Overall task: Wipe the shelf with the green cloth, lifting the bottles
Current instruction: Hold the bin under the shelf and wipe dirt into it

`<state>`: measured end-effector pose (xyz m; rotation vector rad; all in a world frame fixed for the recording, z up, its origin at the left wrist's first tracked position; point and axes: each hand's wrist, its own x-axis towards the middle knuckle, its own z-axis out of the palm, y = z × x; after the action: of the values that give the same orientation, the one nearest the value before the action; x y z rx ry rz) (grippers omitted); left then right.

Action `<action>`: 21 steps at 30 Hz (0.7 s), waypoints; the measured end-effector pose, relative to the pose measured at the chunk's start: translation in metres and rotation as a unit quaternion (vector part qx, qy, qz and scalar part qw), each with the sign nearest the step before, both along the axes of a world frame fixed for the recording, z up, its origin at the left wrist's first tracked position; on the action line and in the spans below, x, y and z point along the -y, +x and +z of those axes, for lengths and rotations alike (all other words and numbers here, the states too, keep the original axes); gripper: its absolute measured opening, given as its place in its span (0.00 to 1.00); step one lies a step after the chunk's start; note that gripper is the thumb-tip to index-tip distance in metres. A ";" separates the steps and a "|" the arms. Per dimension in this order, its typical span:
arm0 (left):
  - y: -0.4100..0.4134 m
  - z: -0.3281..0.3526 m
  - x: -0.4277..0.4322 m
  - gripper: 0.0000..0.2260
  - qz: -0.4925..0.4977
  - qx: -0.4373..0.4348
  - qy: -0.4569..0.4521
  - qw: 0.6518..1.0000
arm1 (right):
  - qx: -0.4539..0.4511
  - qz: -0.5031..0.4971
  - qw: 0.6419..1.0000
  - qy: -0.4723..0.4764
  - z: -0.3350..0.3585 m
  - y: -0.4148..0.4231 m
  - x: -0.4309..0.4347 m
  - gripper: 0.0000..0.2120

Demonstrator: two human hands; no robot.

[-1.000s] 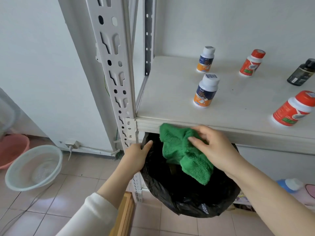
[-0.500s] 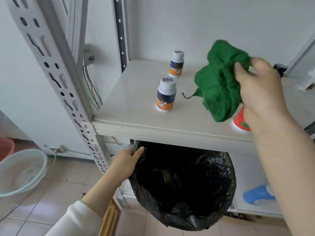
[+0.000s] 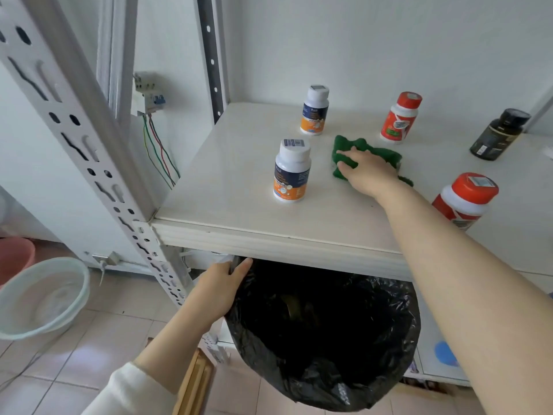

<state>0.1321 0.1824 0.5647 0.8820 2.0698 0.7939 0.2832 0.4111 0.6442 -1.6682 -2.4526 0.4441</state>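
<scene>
Green cloth (image 3: 366, 154) down from mid-air, now flat on shelf (image 3: 239, 187) among bottles. My right hand (image 3: 366, 172) presses it, fingers spread. Left hand (image 3: 223, 284) keeps pinching black bag (image 3: 326, 339) rim. Wiping begins; bottles not yet lifted.

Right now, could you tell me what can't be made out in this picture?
- Head view: most of the green cloth lies under the right hand.
- The near red-capped bottle has its base behind the forearm.
- The black bag held by the left hand: contents too dark.
- Bottle labels: too small.
</scene>
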 end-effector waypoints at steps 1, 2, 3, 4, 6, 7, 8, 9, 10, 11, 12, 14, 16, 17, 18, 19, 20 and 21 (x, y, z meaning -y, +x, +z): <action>-0.001 -0.001 0.000 0.19 -0.001 0.000 0.000 1.000 | -0.017 0.018 1.000 -0.007 0.000 0.003 0.003 0.20; -0.001 -0.002 0.000 0.19 -0.001 0.001 -0.001 1.000 | -0.042 0.038 0.998 -0.017 0.000 0.007 0.008 0.19; -0.001 -0.002 0.000 0.19 -0.001 0.004 -0.001 1.000 | -0.064 0.057 0.996 -0.029 -0.001 0.011 0.015 0.19; 0.000 -0.001 0.000 0.20 -0.001 0.005 0.000 1.000 | -0.074 0.074 0.994 -0.039 -0.001 0.015 0.024 0.18; 0.004 0.002 0.000 0.21 0.001 0.003 0.000 1.000 | -0.063 0.103 0.992 -0.047 -0.002 0.022 0.043 0.18; 0.007 0.003 0.000 0.21 0.000 0.001 0.001 1.000 | -0.059 0.114 0.991 -0.047 -0.002 0.025 0.054 0.17; 0.009 0.004 0.000 0.21 -0.005 -0.001 0.003 1.000 | -0.060 0.119 0.990 -0.043 -0.002 0.029 0.065 0.17; 0.011 0.005 -0.001 0.21 -0.011 -0.003 0.004 1.000 | -0.067 0.118 0.990 -0.033 -0.002 0.033 0.077 0.16; 0.012 0.006 -0.001 0.21 -0.017 -0.006 0.006 1.000 | -0.078 0.113 0.990 -0.019 -0.001 0.037 0.090 0.15; 0.013 0.006 -0.001 0.21 -0.021 -0.006 0.007 1.000 | -0.090 0.106 0.990 -0.005 0.000 0.041 0.102 0.14; 0.014 0.006 -0.001 0.21 -0.023 -0.002 0.007 1.000 | -0.104 0.099 0.990 0.011 -0.001 0.044 0.115 0.13; 0.016 0.007 -0.001 0.21 -0.028 0.006 0.011 1.000 | -0.126 0.095 0.986 0.047 -0.003 0.050 0.139 0.12; 0.017 0.005 -0.001 0.20 -0.032 0.006 0.017 0.999 | -0.142 0.099 0.982 0.073 -0.004 0.055 0.159 0.11; 0.018 0.004 -0.001 0.20 -0.035 0.006 0.018 0.999 | -0.152 0.103 0.980 0.071 -0.004 0.058 0.168 0.11; 0.018 0.003 -0.001 0.20 -0.039 0.005 0.019 0.999 | -0.164 0.103 0.980 0.050 -0.004 0.063 0.176 0.12; 0.019 0.003 0.000 0.19 -0.043 0.005 0.020 0.999 | -0.177 0.103 0.979 0.013 -0.003 0.067 0.184 0.12; 0.020 0.003 0.000 0.20 -0.046 0.004 0.023 0.999 | -0.194 0.097 0.976 -0.032 -0.003 0.072 0.191 0.12; 0.021 0.002 0.001 0.20 -0.047 0.003 0.026 0.999 | -0.219 0.081 0.970 -0.072 -0.006 0.075 0.197 0.12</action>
<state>0.1530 0.1815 0.5671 0.9974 1.9950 0.8010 0.3587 0.2142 0.6384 -1.2459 -2.2679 0.9233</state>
